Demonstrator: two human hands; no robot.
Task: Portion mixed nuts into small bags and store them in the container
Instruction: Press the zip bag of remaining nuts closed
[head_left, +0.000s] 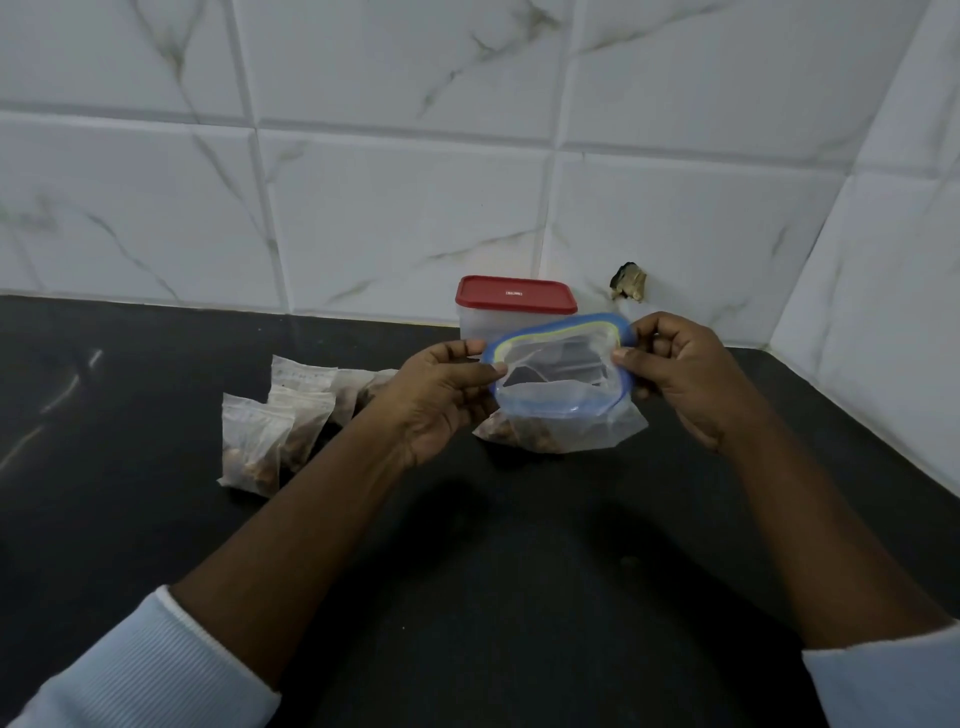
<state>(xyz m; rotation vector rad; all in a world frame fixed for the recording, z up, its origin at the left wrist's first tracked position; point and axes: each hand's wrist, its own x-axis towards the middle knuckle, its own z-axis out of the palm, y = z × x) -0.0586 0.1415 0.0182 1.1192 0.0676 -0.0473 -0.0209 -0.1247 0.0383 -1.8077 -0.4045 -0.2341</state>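
Head: L hand (441, 397), R hand (683, 374) pinching zip bag (597, 431) rim ends, container (514, 299) just behind

We've got a pale, bluish-white long-sleeved top on here. The left sleeve (130, 670) is a fine ribbed knit with a lighter, thicker cuff edge, ending well back from the left hand (441, 395), so the forearm's bare. The right sleeve (883, 680) looks like the same fabric, ending just as far back from the right hand (685, 374).

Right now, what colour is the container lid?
Red. The lid sits closed on the translucent container, clearest in the head view.
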